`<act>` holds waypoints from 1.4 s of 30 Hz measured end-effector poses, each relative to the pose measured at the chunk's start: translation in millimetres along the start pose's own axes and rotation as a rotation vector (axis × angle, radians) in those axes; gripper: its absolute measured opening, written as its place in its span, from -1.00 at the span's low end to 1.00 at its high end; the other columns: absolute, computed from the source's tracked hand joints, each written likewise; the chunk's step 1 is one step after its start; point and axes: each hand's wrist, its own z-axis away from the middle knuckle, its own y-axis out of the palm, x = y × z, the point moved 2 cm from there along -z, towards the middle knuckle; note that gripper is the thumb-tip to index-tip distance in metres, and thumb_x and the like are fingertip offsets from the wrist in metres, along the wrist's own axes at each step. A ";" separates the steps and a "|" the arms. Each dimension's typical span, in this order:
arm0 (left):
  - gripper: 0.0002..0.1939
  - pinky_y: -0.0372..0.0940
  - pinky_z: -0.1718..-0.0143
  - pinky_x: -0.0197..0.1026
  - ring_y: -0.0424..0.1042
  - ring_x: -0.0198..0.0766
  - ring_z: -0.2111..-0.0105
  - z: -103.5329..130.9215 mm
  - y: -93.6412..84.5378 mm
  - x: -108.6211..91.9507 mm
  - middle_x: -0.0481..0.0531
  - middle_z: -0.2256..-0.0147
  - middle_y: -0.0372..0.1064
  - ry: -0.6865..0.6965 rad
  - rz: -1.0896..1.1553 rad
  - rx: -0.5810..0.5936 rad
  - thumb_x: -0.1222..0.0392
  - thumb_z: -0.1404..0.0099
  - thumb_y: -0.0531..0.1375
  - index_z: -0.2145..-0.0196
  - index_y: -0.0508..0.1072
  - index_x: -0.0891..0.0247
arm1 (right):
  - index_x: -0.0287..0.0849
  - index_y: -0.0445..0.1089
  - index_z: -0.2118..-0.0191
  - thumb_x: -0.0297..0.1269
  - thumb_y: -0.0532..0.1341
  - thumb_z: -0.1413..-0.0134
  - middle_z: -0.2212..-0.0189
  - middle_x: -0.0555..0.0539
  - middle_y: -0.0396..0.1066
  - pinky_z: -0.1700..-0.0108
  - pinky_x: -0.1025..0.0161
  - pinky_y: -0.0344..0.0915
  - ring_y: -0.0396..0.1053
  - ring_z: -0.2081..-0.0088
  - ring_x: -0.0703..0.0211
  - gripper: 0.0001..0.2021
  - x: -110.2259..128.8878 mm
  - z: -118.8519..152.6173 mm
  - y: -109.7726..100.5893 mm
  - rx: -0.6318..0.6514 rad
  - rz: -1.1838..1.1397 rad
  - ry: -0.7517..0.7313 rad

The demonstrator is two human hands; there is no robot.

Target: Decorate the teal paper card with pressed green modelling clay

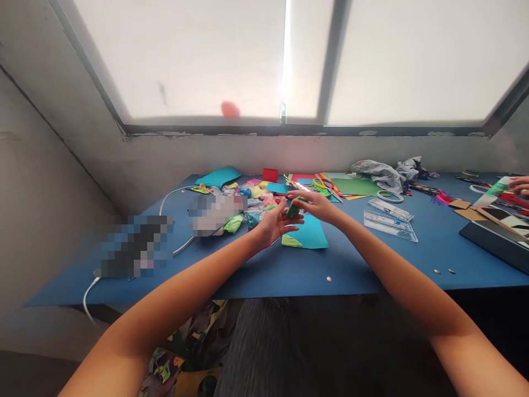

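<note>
A dark green lump (293, 209), which looks like soft modelling clay, is between my two hands over the table. My right hand (317, 205) pinches it from above with bent fingers. Palm up below it, my left hand (273, 224) has its fingers stretched out and apart; whether the lump touches them is hard to see. Under the hands lies a blue sheet of paper (313, 234), with a flat light green piece (291, 241) on its near left corner.
Bags of coloured clay (233, 224) crowd the left. Behind are orange-handled scissors (320, 183) and a green sheet (354, 187). Clear plastic cases (390, 225) lie on the right. Another person's hand (519, 185) holds a green-and-white bottle (492, 193) at far right.
</note>
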 end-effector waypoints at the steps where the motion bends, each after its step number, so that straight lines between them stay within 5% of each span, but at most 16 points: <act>1: -0.61 0.29 0.45 -0.32 0.46 -0.29 0.46 -0.8 -0.5 1.2 0.08 0.48 0.44 0.005 -0.019 0.003 0.07 -0.45 0.05 0.44 0.44 0.36 | -0.17 0.47 0.41 0.24 0.29 0.12 0.35 -0.10 0.54 0.39 0.28 0.38 0.47 0.30 0.10 -0.51 1.7 1.5 7.3 0.047 0.011 0.004; 4: -0.66 0.20 0.50 -0.36 0.32 -0.42 0.61 -5.1 -4.1 5.5 -0.01 0.60 0.35 0.028 -0.081 -0.012 0.23 -0.40 0.15 0.53 0.41 0.39 | -0.17 0.34 0.55 0.32 0.21 0.11 0.61 -0.06 0.42 0.51 0.27 0.31 0.38 0.53 0.19 -0.45 2.3 3.4 17.7 0.157 0.025 0.034; 9: -0.72 0.15 0.50 -0.37 0.26 -0.47 0.63 -7.5 -5.9 4.8 -0.07 0.61 0.32 0.079 -0.125 -0.023 0.30 -0.34 0.20 0.54 0.38 0.36 | -0.15 0.25 0.56 0.39 0.14 0.12 0.68 0.03 0.28 0.54 0.30 0.19 0.22 0.62 0.31 -0.40 3.1 1.4 8.9 0.175 0.041 0.042; 18: -0.66 0.13 0.56 -0.38 0.20 -0.44 0.67 -3.5 -3.8 1.9 -0.11 0.67 0.19 0.019 -0.145 -0.033 0.30 -0.42 0.04 0.53 0.34 0.33 | -0.12 0.20 0.54 0.37 0.14 0.09 0.67 0.06 0.19 0.48 0.28 0.12 0.19 0.56 0.27 -0.43 -19.0 -5.1 -31.6 -0.125 0.173 0.059; 22: -0.58 0.16 0.59 -0.38 0.20 -0.42 0.68 -4.1 -4.7 2.8 -0.09 0.66 0.18 -0.036 -0.126 -0.029 0.13 -0.45 0.02 0.57 0.29 0.31 | -0.18 0.30 0.28 0.36 -0.01 -0.04 0.50 -0.04 0.34 0.44 0.25 0.23 0.33 0.45 0.17 -0.39 -14.3 -5.4 -40.7 -0.218 0.208 0.031; 27: -0.42 0.15 0.63 -0.37 0.24 -0.40 0.67 -5.0 -2.1 3.2 -0.05 0.64 0.21 -0.048 -0.103 0.024 -0.16 -0.45 -0.08 0.55 0.31 0.30 | -0.13 0.39 0.13 0.11 0.12 -0.14 0.13 -0.14 0.48 0.25 0.20 0.35 0.43 0.22 0.09 -0.59 14.7 6.2 -3.0 -0.021 0.258 -0.083; 31: -0.47 0.19 0.59 -0.36 0.30 -0.38 0.63 -4.4 -1.8 4.8 -0.05 0.62 0.27 -0.011 -0.113 0.071 -0.22 -0.33 0.12 0.53 0.35 0.31 | -0.09 0.41 0.40 -0.15 0.27 -0.09 0.41 -0.09 0.52 0.25 0.14 0.31 0.43 0.34 0.02 -0.85 21.0 16.2 25.0 0.137 0.347 -0.074; 36: -0.55 0.15 0.57 -0.38 0.29 -0.43 0.63 -6.3 -3.7 8.1 -0.03 0.61 0.31 0.036 -0.164 0.103 -0.10 -0.26 0.27 0.54 0.38 0.36 | -0.09 0.34 0.47 -0.23 0.10 -0.28 0.56 -0.04 0.44 0.38 0.18 0.32 0.39 0.49 0.13 -0.72 17.6 15.0 21.1 0.203 0.391 0.035; 42: -0.56 0.03 0.66 -0.41 0.12 -0.49 0.73 -10.3 -2.2 9.4 -0.17 0.70 0.12 0.080 -0.180 0.099 -0.02 -0.32 0.23 0.57 0.23 0.28 | -0.24 0.41 0.12 -0.07 0.15 -0.28 0.18 -0.07 0.44 0.15 0.16 0.41 0.42 0.22 0.18 -0.69 10.0 2.9 3.8 0.107 0.482 0.165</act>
